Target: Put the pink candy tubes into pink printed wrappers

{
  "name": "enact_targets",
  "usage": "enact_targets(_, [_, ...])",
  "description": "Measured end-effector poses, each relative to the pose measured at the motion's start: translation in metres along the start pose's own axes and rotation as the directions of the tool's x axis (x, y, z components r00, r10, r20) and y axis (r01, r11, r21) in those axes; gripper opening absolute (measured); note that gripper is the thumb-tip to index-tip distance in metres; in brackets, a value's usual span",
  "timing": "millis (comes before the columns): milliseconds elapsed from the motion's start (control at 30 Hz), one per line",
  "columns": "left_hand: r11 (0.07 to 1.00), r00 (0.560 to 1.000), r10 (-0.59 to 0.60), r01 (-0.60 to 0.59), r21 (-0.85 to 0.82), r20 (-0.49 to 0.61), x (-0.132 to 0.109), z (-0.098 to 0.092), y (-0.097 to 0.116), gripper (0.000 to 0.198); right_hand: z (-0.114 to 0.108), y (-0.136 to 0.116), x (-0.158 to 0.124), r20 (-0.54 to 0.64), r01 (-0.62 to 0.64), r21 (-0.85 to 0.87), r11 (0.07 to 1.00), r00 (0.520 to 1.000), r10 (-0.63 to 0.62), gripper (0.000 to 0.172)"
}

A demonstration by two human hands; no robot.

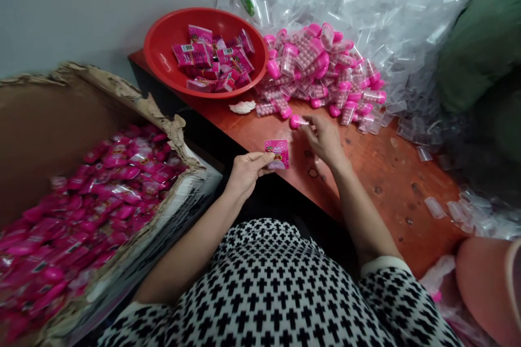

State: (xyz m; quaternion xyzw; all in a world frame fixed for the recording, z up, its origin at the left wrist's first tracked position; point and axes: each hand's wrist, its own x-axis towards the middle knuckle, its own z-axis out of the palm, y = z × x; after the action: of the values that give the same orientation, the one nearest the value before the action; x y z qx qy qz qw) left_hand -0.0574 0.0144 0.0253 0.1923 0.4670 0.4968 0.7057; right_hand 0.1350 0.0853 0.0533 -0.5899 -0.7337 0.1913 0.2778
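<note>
Over the table's front edge, my left hand [245, 172] pinches a small pink printed packet [277, 153] between thumb and fingers. To its right, my right hand [323, 138] has its fingers closed on the clear end of a small tube with a pink cap [296, 121], just above the table. Behind that hand lies a heap of clear tubes with pink caps and pink beads [309, 62]. A red bowl [158, 68] at the back left holds several pink packets [195, 56].
A torn cardboard box [40, 103] of wrapped pink pieces [118, 190] fills the left. Many clear empty tubes [366, 0] are piled behind and right on the red-brown table [378, 173]. A pink bucket [484, 282] stands lower right; a green cloth shape [480, 43] is at right.
</note>
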Motion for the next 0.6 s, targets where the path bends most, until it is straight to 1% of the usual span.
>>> enact_targets(33, [1.000, 1.000, -0.001, 0.001, -0.023, -0.023, 0.000, 0.000, 0.001, 0.034, -0.003, 0.005, 0.008, -0.009, 0.039, -0.150, 0.988, 0.999, -0.040, 0.028])
enact_targets(67, [0.999, 0.999, -0.002, 0.000, -0.045, -0.041, 0.000, 0.000, 0.001, 0.034, -0.006, 0.010, 0.016, 0.017, 0.071, -0.263, 0.962, 0.997, -0.069, 0.031])
enact_targets(133, [0.995, 0.997, -0.010, 0.002, -0.100, -0.073, 0.001, -0.001, 0.002, 0.033, -0.009, 0.017, 0.027, 0.127, 0.130, -0.389, 0.912, 0.988, -0.086, 0.032])
enact_targets(200, [0.984, 0.994, -0.034, 0.015, -0.176, -0.101, 0.003, -0.001, 0.004, 0.032, -0.011, 0.020, 0.031, 0.209, 0.149, -0.448, 0.881, 0.976, -0.059, 0.028])
enact_targets(233, [0.975, 0.993, -0.046, 0.020, -0.222, -0.110, 0.004, 0.000, 0.004, 0.030, -0.012, 0.021, 0.030, 0.226, 0.138, -0.463, 0.876, 0.974, -0.035, 0.025])
enact_targets(300, [0.947, 0.990, -0.062, 0.018, -0.321, -0.126, 0.006, 0.002, 0.006, 0.028, -0.013, 0.018, 0.022, 0.207, 0.074, -0.451, 0.890, 0.978, 0.023, 0.022])
enact_targets(333, [0.931, 0.989, -0.067, 0.014, -0.366, -0.133, 0.007, 0.004, 0.006, 0.027, -0.013, 0.015, 0.015, 0.175, 0.021, -0.410, 0.912, 0.983, 0.056, 0.022])
enact_targets(367, [0.914, 0.987, -0.073, 0.008, -0.405, -0.143, 0.008, 0.006, 0.007, 0.026, -0.012, 0.011, 0.006, 0.137, -0.044, -0.330, 0.943, 0.986, 0.095, 0.024])
enact_targets(400, [0.899, 0.985, -0.077, 0.003, -0.437, -0.151, 0.009, 0.008, 0.007, 0.025, -0.011, 0.005, -0.005, 0.096, -0.119, -0.209, 0.971, 0.985, 0.142, 0.026])
enact_targets(433, [0.887, 0.984, -0.080, -0.002, -0.463, -0.157, 0.010, 0.010, 0.007, 0.024, -0.009, -0.002, -0.017, 0.065, -0.195, -0.037, 0.980, 0.978, 0.197, 0.028])
enact_targets(467, [0.876, 0.984, -0.081, -0.007, -0.483, -0.160, 0.010, 0.012, 0.007, 0.023, -0.007, -0.011, -0.031, 0.075, -0.270, 0.181, 0.946, 0.963, 0.260, 0.030])
enact_targets(500, [0.866, 0.984, -0.077, -0.013, -0.499, -0.160, 0.011, 0.013, 0.007, 0.022, -0.003, -0.021, -0.045, 0.126, -0.332, 0.368, 0.869, 0.943, 0.307, 0.031])
enact_targets(533, [0.859, 0.985, -0.070, -0.021, -0.511, -0.157, 0.011, 0.014, 0.006, 0.022, 0.001, -0.031, -0.058, 0.175, -0.376, 0.506, 0.776, 0.926, 0.335, 0.031])
enact_targets(567, [0.854, 0.986, -0.059, -0.030, -0.520, -0.153, 0.012, 0.015, 0.005, 0.021, 0.006, -0.041, -0.070, 0.201, -0.398, 0.604, 0.691, 0.914, 0.352, 0.030])
enact_targets(600, [0.850, 0.988, -0.045, -0.038, -0.525, -0.145, 0.012, 0.016, 0.004, 0.020, 0.011, -0.050, -0.081, 0.220, -0.416, 0.658, 0.628, 0.904, 0.368, 0.030])
